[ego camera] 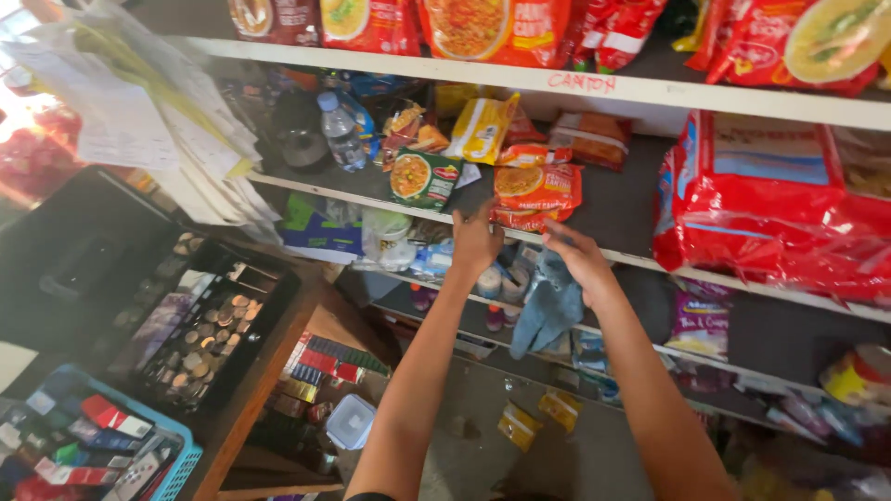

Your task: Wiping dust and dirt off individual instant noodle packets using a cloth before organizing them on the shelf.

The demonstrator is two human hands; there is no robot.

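Both my arms reach up toward the middle shelf (640, 260). My left hand (474, 239) has its fingers on the shelf edge, touching an orange noodle packet (536, 186) that lies flat on the grey shelf. My right hand (577, 255) grips a grey-blue cloth (548, 306) that hangs down below the shelf edge. A green noodle packet (423, 176) and a yellow packet (481, 128) lie just left of and behind the orange one.
Large red noodle multipacks (770, 204) fill the shelf's right side and the top shelf. A water bottle (340, 132) stands at the back left. A black coin tray (212, 320) and a blue basket (88, 436) sit on a wooden counter at lower left. Papers (139, 111) hang at upper left.
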